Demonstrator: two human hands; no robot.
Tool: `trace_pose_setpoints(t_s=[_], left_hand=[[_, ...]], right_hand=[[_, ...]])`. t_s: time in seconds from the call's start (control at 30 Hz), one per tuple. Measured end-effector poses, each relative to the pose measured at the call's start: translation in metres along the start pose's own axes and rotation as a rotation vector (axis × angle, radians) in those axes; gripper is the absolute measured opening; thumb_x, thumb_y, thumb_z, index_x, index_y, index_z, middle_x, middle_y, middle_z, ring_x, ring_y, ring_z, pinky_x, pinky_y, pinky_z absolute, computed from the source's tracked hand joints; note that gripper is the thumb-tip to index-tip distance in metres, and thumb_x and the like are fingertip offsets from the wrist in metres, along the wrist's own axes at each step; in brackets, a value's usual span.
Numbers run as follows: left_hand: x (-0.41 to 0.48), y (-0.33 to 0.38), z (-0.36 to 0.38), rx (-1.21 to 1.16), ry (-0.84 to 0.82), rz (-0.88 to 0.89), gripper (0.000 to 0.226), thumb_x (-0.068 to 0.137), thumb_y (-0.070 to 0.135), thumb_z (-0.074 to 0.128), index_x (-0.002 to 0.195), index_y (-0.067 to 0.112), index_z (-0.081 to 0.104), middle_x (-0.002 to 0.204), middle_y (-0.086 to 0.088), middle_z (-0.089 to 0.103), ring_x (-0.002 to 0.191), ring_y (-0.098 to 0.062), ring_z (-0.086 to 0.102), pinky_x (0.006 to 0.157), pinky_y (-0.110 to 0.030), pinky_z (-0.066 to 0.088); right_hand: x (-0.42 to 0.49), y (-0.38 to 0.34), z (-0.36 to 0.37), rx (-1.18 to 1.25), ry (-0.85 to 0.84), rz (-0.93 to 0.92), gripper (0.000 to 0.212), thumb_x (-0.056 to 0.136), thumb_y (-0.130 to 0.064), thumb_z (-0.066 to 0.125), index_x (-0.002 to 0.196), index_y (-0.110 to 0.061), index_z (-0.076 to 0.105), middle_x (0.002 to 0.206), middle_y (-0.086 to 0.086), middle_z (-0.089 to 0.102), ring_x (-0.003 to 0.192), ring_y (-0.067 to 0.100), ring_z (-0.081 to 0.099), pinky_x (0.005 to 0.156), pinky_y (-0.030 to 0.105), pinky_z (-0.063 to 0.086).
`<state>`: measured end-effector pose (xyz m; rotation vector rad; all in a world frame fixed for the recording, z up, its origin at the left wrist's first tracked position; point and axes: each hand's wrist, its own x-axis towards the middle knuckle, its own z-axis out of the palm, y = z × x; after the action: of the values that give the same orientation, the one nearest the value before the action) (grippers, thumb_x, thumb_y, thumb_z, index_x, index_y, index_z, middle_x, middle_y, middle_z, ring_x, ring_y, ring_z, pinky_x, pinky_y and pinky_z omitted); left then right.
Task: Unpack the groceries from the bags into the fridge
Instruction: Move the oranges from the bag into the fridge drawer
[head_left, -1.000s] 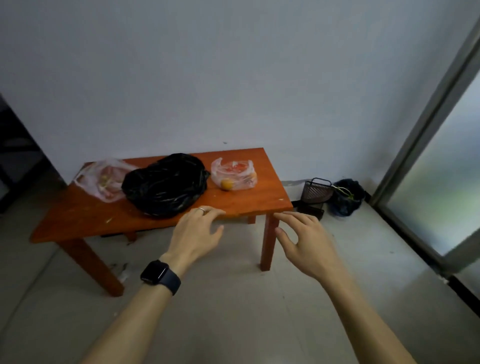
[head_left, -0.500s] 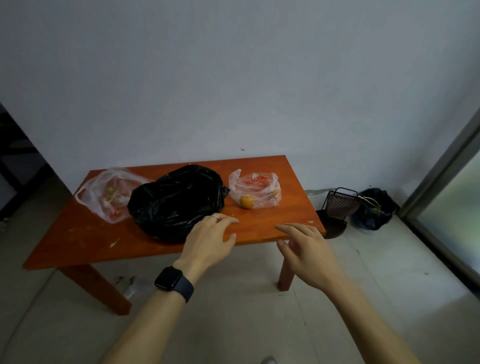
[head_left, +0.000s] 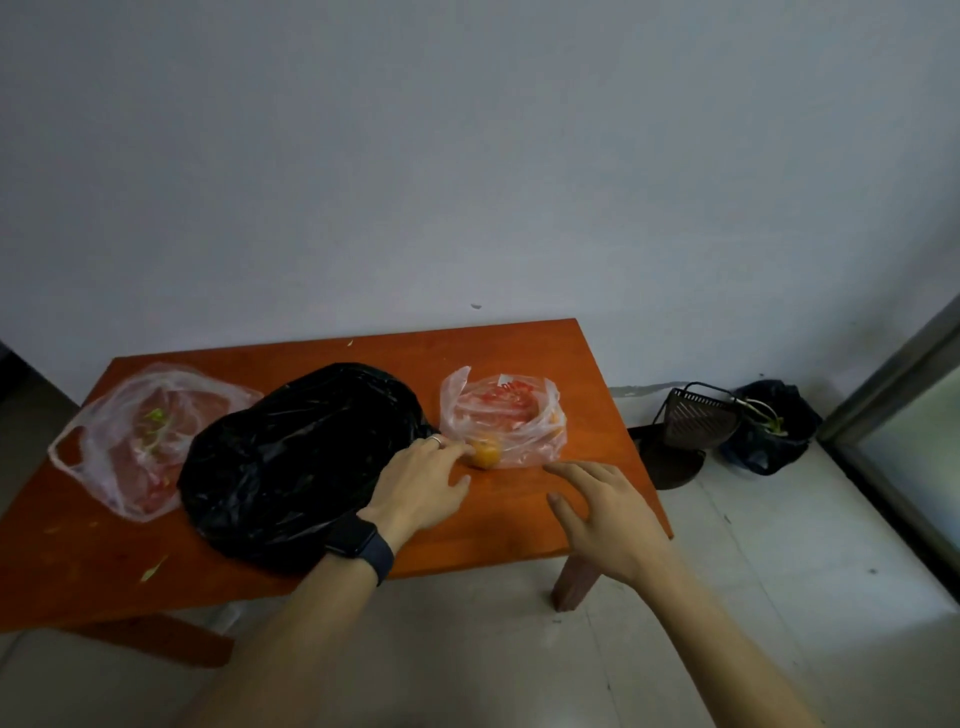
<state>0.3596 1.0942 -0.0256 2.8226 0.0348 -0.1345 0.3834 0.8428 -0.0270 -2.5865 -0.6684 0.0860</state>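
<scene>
Three bags lie on a low orange wooden table (head_left: 524, 535). A big black plastic bag (head_left: 301, 457) sits in the middle. A clear bag with reddish and green produce (head_left: 145, 436) lies at the left. A small clear bag with red print (head_left: 504, 415) lies at the right, an orange fruit (head_left: 485, 453) showing at its near edge. My left hand (head_left: 421, 483), with a ring and a dark wristwatch, hovers open over the table, fingertips next to the orange fruit. My right hand (head_left: 602, 509) is open just in front of the small bag. No fridge is in view.
A white wall rises behind the table. On the tiled floor to the right stand a dark perforated dustpan (head_left: 691, 421) and a dark bag with green stalks (head_left: 774, 431). A glass door frame (head_left: 893, 364) runs along the far right.
The view has closed in on the table. Both hands have moved forward from over the floor to above the tabletop, next to the small clear bag.
</scene>
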Motion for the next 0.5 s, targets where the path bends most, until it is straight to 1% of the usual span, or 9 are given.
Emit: trace_pose_setpoints(t_s=[0.1, 0.17, 0.3, 0.4, 0.47, 0.5], left_hand=[[0.05, -0.013, 0.009, 0.013, -0.054, 0.028, 0.04, 0.098, 0.041, 0.05, 0.138, 0.035, 0.052, 0.131, 0.002, 0.057, 0.119, -0.019, 0.055, 0.088, -0.036, 0.054], [0.087, -0.022, 0.015, 0.024, -0.095, 0.058, 0.039, 0.098, 0.038, 0.049, 0.137, 0.033, 0.052, 0.127, 0.001, 0.058, 0.114, -0.02, 0.057, 0.082, -0.036, 0.055], [0.16, -0.042, 0.032, 0.031, -0.179, 0.106, 0.042, 0.098, 0.038, 0.049, 0.139, 0.033, 0.051, 0.136, -0.001, 0.054, 0.109, -0.02, 0.061, 0.07, -0.03, 0.049], [0.207, -0.056, 0.048, 0.008, -0.253, 0.093, 0.039, 0.1, 0.038, 0.049, 0.137, 0.03, 0.052, 0.133, -0.001, 0.054, 0.105, -0.021, 0.061, 0.068, -0.034, 0.054], [0.235, -0.065, 0.061, -0.022, -0.296, 0.086, 0.034, 0.101, 0.031, 0.047, 0.134, 0.027, 0.055, 0.13, -0.001, 0.055, 0.103, -0.021, 0.06, 0.068, -0.036, 0.055], [0.246, -0.07, 0.067, -0.035, -0.32, 0.078, 0.032, 0.101, 0.026, 0.046, 0.131, 0.025, 0.056, 0.128, -0.001, 0.057, 0.102, -0.021, 0.059, 0.07, -0.037, 0.055]], right_hand=[[0.033, 0.012, 0.014, -0.003, -0.053, 0.007, 0.041, 0.1, -0.041, 0.051, 0.14, -0.031, 0.053, 0.137, -0.01, 0.057, 0.128, 0.015, 0.047, 0.102, 0.029, 0.042], [0.061, 0.022, 0.023, -0.01, -0.084, 0.024, 0.04, 0.101, -0.04, 0.05, 0.14, -0.031, 0.053, 0.137, -0.009, 0.057, 0.127, 0.016, 0.049, 0.099, 0.028, 0.043], [0.123, 0.036, 0.041, -0.052, -0.146, 0.057, 0.04, 0.102, -0.038, 0.047, 0.141, -0.03, 0.051, 0.14, -0.007, 0.055, 0.125, 0.017, 0.05, 0.095, 0.029, 0.046], [0.17, 0.04, 0.054, -0.031, -0.195, 0.099, 0.038, 0.103, -0.034, 0.045, 0.139, -0.027, 0.053, 0.137, -0.004, 0.057, 0.12, 0.021, 0.054, 0.089, 0.032, 0.051], [0.202, 0.044, 0.064, -0.03, -0.227, 0.114, 0.034, 0.103, -0.03, 0.044, 0.133, -0.022, 0.058, 0.128, 0.0, 0.061, 0.111, 0.025, 0.059, 0.079, 0.037, 0.054], [0.218, 0.047, 0.07, -0.038, -0.244, 0.125, 0.034, 0.103, -0.03, 0.043, 0.131, -0.02, 0.058, 0.124, 0.002, 0.062, 0.107, 0.028, 0.061, 0.075, 0.038, 0.054]])
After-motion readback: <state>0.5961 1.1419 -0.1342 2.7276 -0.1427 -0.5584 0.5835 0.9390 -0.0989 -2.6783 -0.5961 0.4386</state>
